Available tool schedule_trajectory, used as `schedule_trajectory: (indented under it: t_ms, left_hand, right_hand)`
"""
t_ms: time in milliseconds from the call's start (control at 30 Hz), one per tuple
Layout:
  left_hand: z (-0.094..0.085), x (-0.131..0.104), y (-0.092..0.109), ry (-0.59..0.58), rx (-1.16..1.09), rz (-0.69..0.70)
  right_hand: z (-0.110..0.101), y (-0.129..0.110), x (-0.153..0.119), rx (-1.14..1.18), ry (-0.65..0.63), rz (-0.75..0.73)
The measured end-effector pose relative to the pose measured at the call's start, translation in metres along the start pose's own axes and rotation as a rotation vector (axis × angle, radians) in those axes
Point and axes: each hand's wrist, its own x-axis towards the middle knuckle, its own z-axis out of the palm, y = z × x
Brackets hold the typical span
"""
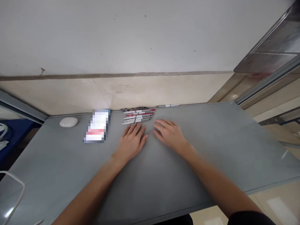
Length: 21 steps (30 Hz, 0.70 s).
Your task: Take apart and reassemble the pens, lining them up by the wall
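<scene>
Several pens, white, red and dark, lie side by side in a bunch near the table's back edge. Just in front of them my left hand rests palm down, its fingers apart and its fingertips close to the nearest pen; whether they touch I cannot tell. To the right, my right hand is low over the table, fingers stretched out toward the pens' tips and holding nothing. A single white and grey pen lies apart, along the back edge behind my right hand.
Left of the pens lies a phone with a blurred screen, and beyond it a white rounded case. A white cable curves at the lower left. The grey table meets a tiled wall at the back.
</scene>
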Motion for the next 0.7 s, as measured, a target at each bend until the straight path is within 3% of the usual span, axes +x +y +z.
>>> schedule_trajectory:
  t_ms: [200,533,700]
  left_hand:
    - [-0.005,-0.015,-0.005,-0.058,0.061,0.017]
    - [-0.003,-0.021,-0.007,-0.041,0.009,0.019]
    - [-0.008,-0.011,-0.005,-0.016,0.027,0.081]
  right_hand:
    - [0.013,-0.022,-0.02,0.037,-0.039,0.104]
    - [0.018,-0.02,-0.024,0.109,-0.07,0.144]
    - [0.019,-0.02,-0.025,0.119,-0.041,0.136]
